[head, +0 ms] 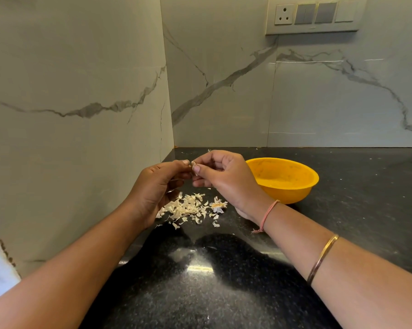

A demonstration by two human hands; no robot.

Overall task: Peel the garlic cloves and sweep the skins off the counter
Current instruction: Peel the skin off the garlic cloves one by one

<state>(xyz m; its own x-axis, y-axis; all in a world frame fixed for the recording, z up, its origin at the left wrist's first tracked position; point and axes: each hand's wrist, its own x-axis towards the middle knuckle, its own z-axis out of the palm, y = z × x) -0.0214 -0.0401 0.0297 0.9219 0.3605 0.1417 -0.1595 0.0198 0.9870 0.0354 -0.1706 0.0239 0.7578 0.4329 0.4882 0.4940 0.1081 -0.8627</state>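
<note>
Close below me the black tabletop (224,293) shines between the forearms (81,264); beyond it my left grip (152,186) and right grip (226,179) meet, both pinching one garlic clove (192,163) held up near the heap of skins (188,207), the yellow bowl (285,179) just to their right. Fingertips (196,170) hide most of the clove, so I can't tell how much skin remains; I'd hold it firm on the left, lift any loose edge with the right thumbnail, and work over the heap.

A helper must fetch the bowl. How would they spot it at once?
On the black counter, below the marble wall, the yellow bowl sits just right of the right hand. It is the only container there, bright against the pale garlic skins.
</note>
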